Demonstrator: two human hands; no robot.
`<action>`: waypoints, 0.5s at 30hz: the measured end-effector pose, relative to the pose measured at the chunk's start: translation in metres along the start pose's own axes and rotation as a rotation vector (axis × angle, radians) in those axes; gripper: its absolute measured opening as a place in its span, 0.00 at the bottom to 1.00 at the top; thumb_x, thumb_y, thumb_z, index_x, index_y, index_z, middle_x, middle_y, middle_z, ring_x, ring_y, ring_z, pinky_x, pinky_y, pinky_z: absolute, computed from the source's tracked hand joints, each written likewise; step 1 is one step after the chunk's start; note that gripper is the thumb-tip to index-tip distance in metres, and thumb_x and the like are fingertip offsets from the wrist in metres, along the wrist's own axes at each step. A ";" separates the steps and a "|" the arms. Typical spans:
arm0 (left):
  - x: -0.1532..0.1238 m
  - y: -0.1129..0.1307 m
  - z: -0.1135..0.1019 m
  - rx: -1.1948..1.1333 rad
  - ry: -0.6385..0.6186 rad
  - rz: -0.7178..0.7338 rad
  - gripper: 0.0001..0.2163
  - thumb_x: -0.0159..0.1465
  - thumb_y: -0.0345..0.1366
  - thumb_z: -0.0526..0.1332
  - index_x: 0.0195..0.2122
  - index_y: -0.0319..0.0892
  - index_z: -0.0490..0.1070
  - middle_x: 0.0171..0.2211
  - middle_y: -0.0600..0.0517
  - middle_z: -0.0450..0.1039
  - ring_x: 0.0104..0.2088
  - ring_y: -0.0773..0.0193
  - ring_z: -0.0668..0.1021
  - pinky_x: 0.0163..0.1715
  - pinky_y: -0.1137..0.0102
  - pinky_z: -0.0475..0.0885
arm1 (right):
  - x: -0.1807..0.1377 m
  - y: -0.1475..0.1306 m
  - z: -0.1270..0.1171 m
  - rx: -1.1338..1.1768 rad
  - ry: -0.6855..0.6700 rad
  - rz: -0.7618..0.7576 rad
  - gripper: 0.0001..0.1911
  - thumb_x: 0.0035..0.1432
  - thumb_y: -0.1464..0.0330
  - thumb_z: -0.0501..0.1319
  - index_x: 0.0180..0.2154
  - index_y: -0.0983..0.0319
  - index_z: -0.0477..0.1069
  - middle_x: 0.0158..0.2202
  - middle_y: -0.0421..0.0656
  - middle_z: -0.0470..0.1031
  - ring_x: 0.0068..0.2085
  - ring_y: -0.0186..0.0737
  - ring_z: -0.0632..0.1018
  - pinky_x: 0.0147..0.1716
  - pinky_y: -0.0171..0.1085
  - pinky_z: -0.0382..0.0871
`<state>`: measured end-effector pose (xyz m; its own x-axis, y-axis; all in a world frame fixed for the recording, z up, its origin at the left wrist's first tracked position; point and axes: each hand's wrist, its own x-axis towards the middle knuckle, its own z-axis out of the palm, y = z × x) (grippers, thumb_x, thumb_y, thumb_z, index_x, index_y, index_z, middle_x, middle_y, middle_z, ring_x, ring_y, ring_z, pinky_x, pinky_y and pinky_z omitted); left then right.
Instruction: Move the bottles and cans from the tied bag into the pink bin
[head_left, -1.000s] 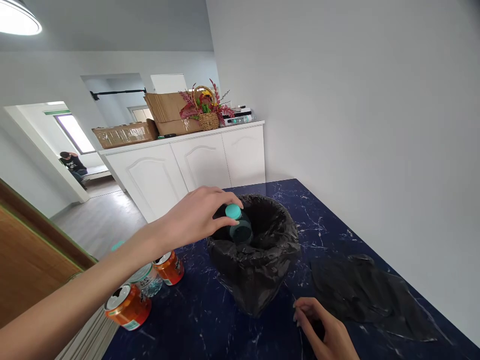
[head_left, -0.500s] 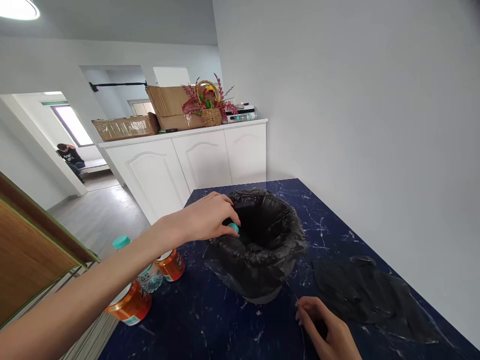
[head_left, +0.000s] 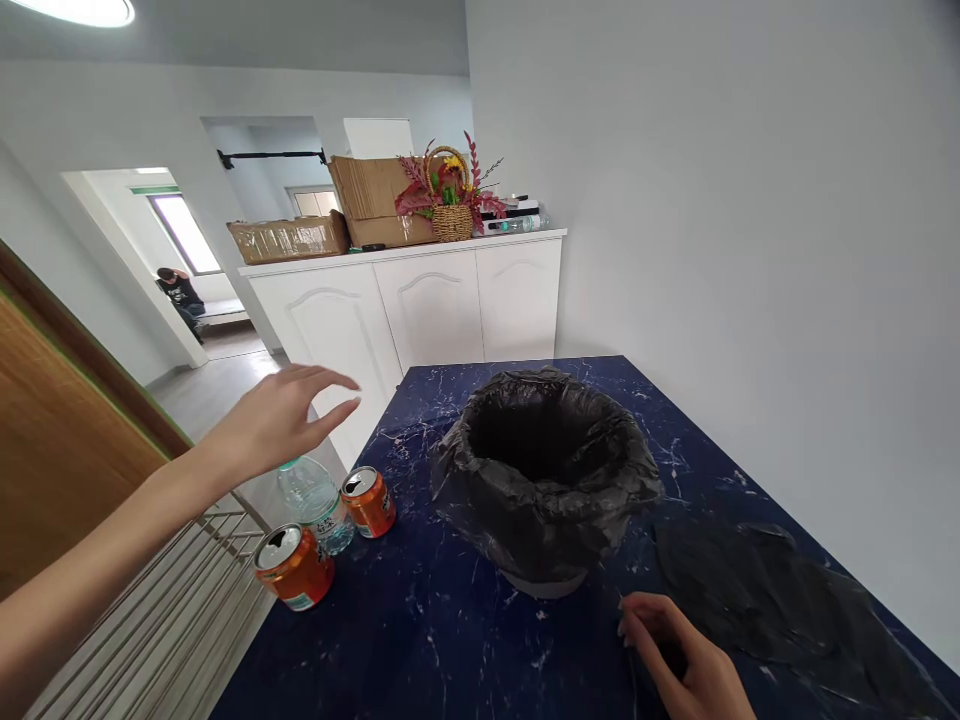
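Note:
My left hand (head_left: 281, 415) hangs in the air at the left, thumb and fingers apart, with nothing between them. Just below it stands a clear plastic bottle (head_left: 311, 497), its teal cap partly covered by the hand. Two orange drink cans flank the bottle: a nearer can (head_left: 295, 575) and a farther can (head_left: 369, 505), both upright with opened tops. A bin lined with a black bag (head_left: 547, 525) stands mid-table; its inside is too dark to make out. My right hand (head_left: 682, 655) rests on the table at the bin's near right, fingers curled in towards the thumb, nothing visible in them.
Folded black plastic bags (head_left: 780, 600) lie on the dark blue marbled table (head_left: 450, 640) at the right, beside a wall. Behind is a white cabinet (head_left: 427, 310) with cardboard boxes (head_left: 289, 238) and a flower basket (head_left: 452, 222). A person (head_left: 180, 292) sits in a far room.
My left hand has let go of the teal-capped thing at the bin's opening and moved left to above the standing bottle, its fingers now apart. My right hand stays on the table. The view has shifted.

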<state>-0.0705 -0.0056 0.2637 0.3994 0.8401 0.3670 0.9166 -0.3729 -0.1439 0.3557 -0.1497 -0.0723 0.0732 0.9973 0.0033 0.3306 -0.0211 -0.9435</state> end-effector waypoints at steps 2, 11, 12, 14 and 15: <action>-0.023 -0.024 0.008 0.022 -0.080 -0.113 0.30 0.72 0.64 0.53 0.57 0.44 0.77 0.54 0.43 0.82 0.54 0.43 0.82 0.56 0.51 0.75 | 0.000 0.001 0.000 -0.012 -0.007 0.006 0.24 0.66 0.43 0.61 0.48 0.53 0.80 0.40 0.48 0.85 0.39 0.49 0.87 0.32 0.35 0.81; -0.083 -0.043 0.034 -0.173 -0.134 -0.385 0.27 0.71 0.65 0.51 0.54 0.53 0.76 0.29 0.59 0.82 0.26 0.54 0.82 0.32 0.67 0.72 | -0.001 0.001 0.000 -0.044 0.018 0.000 0.25 0.66 0.42 0.61 0.48 0.54 0.80 0.41 0.49 0.86 0.39 0.50 0.87 0.33 0.35 0.82; -0.084 -0.040 0.032 -0.161 -0.112 -0.399 0.26 0.71 0.64 0.52 0.54 0.53 0.76 0.27 0.59 0.81 0.25 0.54 0.81 0.31 0.67 0.71 | -0.001 -0.001 0.000 -0.040 0.025 0.004 0.27 0.65 0.41 0.61 0.47 0.54 0.81 0.41 0.49 0.86 0.39 0.50 0.87 0.32 0.35 0.82; -0.083 -0.031 0.021 -0.078 -0.043 -0.405 0.24 0.72 0.62 0.52 0.54 0.52 0.76 0.30 0.58 0.82 0.27 0.55 0.81 0.31 0.68 0.69 | 0.000 -0.007 0.000 -0.032 0.035 0.006 0.29 0.63 0.38 0.61 0.47 0.54 0.81 0.40 0.50 0.86 0.37 0.50 0.87 0.30 0.36 0.82; -0.082 -0.025 0.012 -0.016 0.013 -0.399 0.24 0.72 0.61 0.52 0.54 0.51 0.75 0.32 0.57 0.83 0.28 0.55 0.81 0.31 0.68 0.69 | 0.001 -0.009 0.001 -0.027 0.040 0.005 0.30 0.62 0.37 0.60 0.46 0.54 0.81 0.39 0.50 0.86 0.36 0.50 0.87 0.29 0.36 0.82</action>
<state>-0.1257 -0.0604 0.2264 0.0111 0.9151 0.4031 0.9993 -0.0242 0.0273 0.3522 -0.1488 -0.0640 0.1126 0.9936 0.0121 0.3557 -0.0289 -0.9342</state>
